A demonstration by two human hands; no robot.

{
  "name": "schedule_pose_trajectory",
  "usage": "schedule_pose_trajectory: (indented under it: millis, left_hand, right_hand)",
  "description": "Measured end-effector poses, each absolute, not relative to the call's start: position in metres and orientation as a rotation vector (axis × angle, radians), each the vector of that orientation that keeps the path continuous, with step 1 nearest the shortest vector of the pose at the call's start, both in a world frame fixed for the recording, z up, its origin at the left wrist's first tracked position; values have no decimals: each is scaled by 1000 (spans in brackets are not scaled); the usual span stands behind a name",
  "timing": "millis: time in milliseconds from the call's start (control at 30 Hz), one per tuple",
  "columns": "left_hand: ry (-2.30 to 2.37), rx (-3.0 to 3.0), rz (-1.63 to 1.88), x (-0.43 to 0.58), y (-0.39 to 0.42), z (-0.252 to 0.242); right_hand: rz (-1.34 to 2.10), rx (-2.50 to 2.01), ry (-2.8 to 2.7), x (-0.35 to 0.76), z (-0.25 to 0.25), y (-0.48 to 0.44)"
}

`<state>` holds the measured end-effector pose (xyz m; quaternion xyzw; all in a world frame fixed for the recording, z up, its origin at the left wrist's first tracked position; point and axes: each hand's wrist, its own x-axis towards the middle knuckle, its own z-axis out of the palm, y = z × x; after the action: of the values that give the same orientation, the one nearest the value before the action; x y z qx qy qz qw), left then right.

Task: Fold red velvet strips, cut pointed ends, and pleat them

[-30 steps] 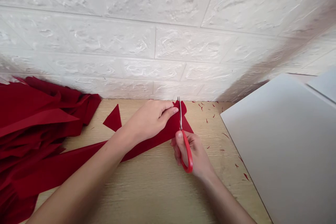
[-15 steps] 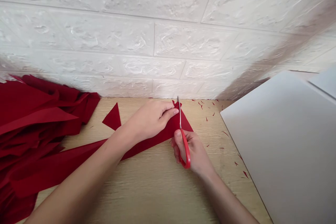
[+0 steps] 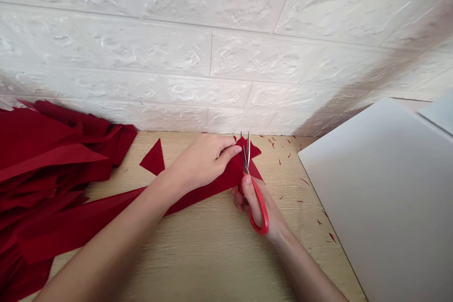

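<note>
My left hand (image 3: 208, 158) pinches the upper edge of a long dark red fabric strip (image 3: 205, 196), thumb and fingers closed on it. The strip runs under my left forearm toward the lower left. In my right hand (image 3: 258, 203) is a pair of scissors (image 3: 264, 210) with red handles, its thumb through one loop. The metal blades are parted around the fabric close to my left fingertips, pointing toward the wall. A flap of cloth lies to the right of the blades. Cloth hides part of the lower blade.
A heap of dark red fabric (image 3: 46, 165) fills the left side. A small red triangular scrap (image 3: 154, 157) lies by my left forearm. Thin red snippets (image 3: 305, 181) dot the wooden table (image 3: 208, 255). A white board (image 3: 382, 188) stands at right; a white brick-patterned wall (image 3: 226, 52) rises behind.
The scissors have gone from closed blades to parted ones and shifted slightly right with my right hand. A flap of cloth now spreads right of the blades. My left hand keeps its pinch.
</note>
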<state>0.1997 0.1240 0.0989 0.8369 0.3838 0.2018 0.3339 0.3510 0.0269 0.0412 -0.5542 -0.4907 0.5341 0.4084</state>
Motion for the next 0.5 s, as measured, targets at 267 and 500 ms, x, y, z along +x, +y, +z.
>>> schedule_pose_trajectory:
  millis: [267, 500]
  left_hand:
    - [987, 2200, 520, 201, 126, 96]
    - [955, 2240, 508, 201, 125, 95]
  right_hand:
    - [1365, -1417, -1223, 350, 35, 30]
    - [1377, -1453, -1198, 350, 34, 30]
